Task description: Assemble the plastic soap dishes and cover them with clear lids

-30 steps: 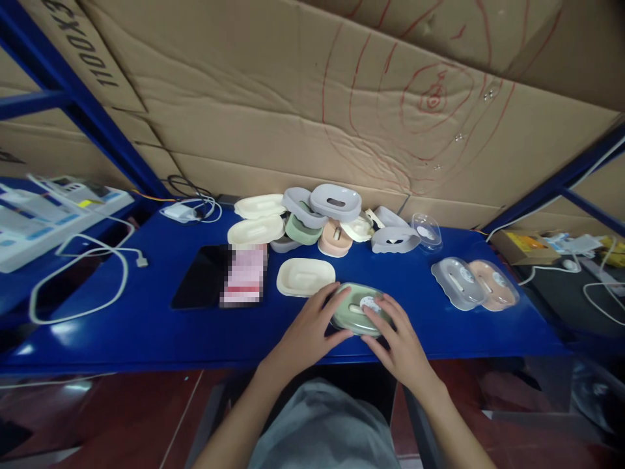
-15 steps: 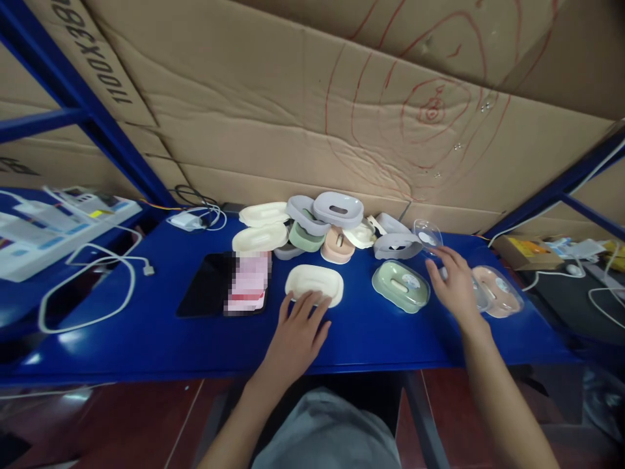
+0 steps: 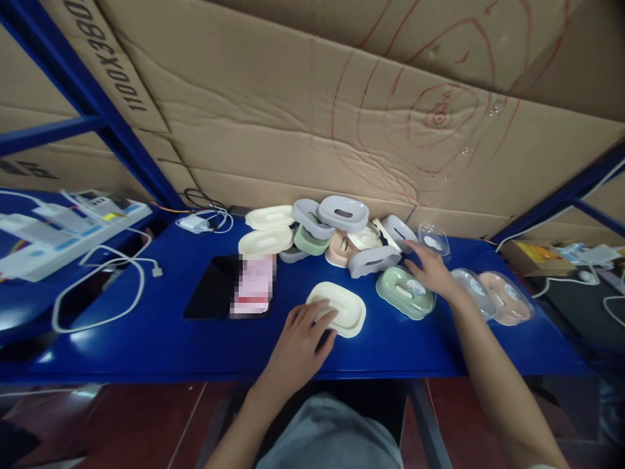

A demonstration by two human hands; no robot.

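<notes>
A cream oval soap dish [image 3: 349, 312] lies tilted in line on the blue table in front of me. My left hand [image 3: 305, 332] rests its outstretched fingers on the dish's left side, not wrapped round it. My right hand [image 3: 432, 267] reaches over the green soap dish with a clear lid [image 3: 403, 293], thumb and fingers apart. Its fingertips are close to a grey slotted piece [image 3: 396, 231]; whether they touch it I cannot tell. Another grey piece [image 3: 375, 262] stands on edge just left of the thumb. Behind that hand lies a loose clear lid [image 3: 433, 238].
Grey, green, peach and cream soap dish parts [image 3: 343, 212] are piled at the back. A dark phone-like device [image 3: 209, 286] with a lit screen lies left. Lidded grey [image 3: 473, 290] and peach dishes [image 3: 510, 303] stand right. A power strip [image 3: 29, 254] and cables sit far left.
The cream dish has shifted right and toward me, turning under my left hand. My right hand has moved left from the clear lid to the grey pieces, and one grey piece now sits farther left.
</notes>
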